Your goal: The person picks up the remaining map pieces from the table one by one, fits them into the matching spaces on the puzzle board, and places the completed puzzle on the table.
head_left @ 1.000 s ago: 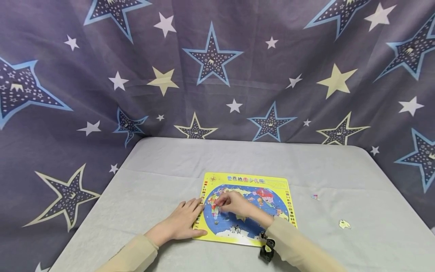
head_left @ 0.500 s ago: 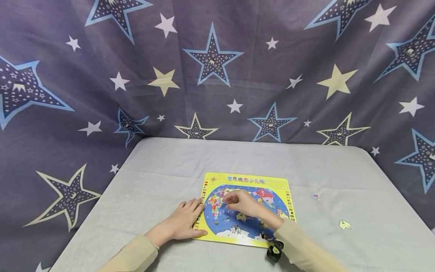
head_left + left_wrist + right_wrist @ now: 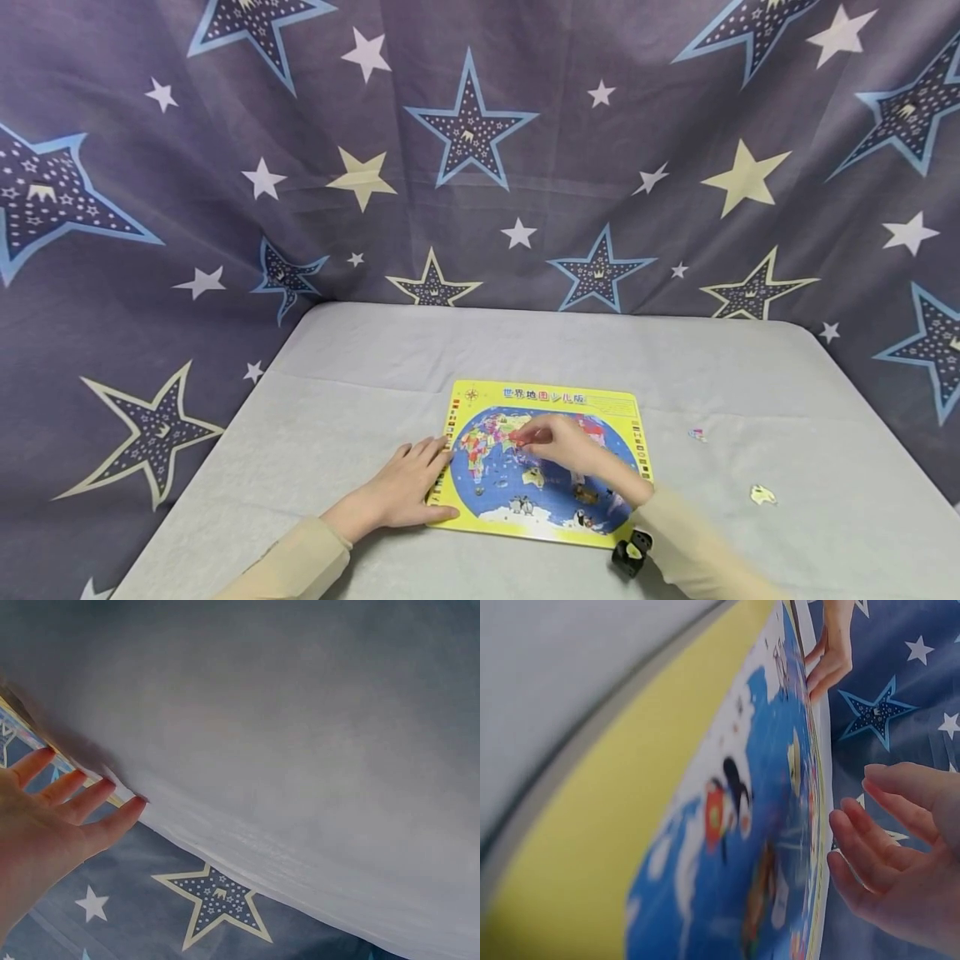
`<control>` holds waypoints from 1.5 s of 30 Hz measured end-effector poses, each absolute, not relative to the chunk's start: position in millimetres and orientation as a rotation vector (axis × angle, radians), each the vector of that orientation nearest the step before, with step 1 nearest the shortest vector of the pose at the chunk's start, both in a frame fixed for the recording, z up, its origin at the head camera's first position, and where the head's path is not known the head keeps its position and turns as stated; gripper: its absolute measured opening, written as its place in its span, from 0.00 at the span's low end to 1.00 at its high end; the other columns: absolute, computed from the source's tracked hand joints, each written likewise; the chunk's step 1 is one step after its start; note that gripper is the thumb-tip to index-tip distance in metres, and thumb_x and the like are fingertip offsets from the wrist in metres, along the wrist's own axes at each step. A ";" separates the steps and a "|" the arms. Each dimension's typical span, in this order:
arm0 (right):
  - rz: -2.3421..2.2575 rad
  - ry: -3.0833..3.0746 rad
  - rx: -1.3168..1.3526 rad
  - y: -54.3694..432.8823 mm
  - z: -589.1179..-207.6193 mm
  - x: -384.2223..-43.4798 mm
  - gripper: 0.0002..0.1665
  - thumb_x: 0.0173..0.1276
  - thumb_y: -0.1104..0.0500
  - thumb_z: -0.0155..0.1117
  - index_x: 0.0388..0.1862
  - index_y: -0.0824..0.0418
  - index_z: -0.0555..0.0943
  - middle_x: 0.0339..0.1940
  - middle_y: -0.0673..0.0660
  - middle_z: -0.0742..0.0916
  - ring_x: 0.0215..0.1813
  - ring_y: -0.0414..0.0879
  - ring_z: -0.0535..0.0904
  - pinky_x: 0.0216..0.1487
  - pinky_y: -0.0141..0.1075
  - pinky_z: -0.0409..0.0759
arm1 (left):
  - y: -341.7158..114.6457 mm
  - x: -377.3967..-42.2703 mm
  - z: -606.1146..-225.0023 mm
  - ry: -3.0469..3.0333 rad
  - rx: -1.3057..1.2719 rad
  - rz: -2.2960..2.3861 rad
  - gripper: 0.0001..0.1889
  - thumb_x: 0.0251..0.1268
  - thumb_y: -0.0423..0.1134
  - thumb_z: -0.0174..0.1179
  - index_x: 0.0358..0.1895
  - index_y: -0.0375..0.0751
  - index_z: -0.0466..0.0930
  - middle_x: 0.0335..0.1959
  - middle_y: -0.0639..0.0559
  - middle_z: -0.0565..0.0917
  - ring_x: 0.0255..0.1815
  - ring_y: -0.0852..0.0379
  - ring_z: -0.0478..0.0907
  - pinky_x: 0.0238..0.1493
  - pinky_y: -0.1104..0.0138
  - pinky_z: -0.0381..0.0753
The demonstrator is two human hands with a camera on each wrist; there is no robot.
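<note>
A yellow-bordered world map puzzle board lies on the grey cloth, with a blue ocean, coloured land and small animal figures. My left hand rests at the board's left edge, fingers extended; in the left wrist view the left hand touches that edge with spread fingers. My right hand is over the upper middle of the map. In the right wrist view the right hand has loosely bent fingers, its thumb apart from them, and nothing shows between. Penguin pictures are near that camera.
Two loose puzzle pieces lie to the right of the board: a small pink-and-blue piece and a pale yellow piece. The table backs onto a dark star-print curtain. A black wrist camera sits below the right forearm.
My right hand has moved rightward across the map, from the left-hand landmass to the upper middle, uncovering the land at the left. My left hand and the loose pieces have stayed put.
</note>
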State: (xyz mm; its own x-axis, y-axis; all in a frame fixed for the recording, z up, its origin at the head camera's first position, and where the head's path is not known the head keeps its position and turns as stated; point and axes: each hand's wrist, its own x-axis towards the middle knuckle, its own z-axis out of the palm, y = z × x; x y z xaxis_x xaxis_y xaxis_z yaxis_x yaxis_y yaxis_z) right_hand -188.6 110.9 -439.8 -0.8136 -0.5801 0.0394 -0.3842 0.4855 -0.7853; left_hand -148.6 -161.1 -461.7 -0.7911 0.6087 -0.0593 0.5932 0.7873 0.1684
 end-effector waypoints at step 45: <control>-1.190 2.825 -0.510 215.9 -435.7 -187.5 0.13 0.57 0.68 0.58 0.42 0.70 0.79 0.39 0.63 0.82 0.37 0.50 0.77 0.38 0.38 0.76 | -161.2 -149.3 -462.0 2.849 0.946 0.178 0.45 0.50 0.72 0.42 0.64 0.40 0.58 0.64 0.42 0.58 0.64 0.44 0.55 0.58 0.46 0.56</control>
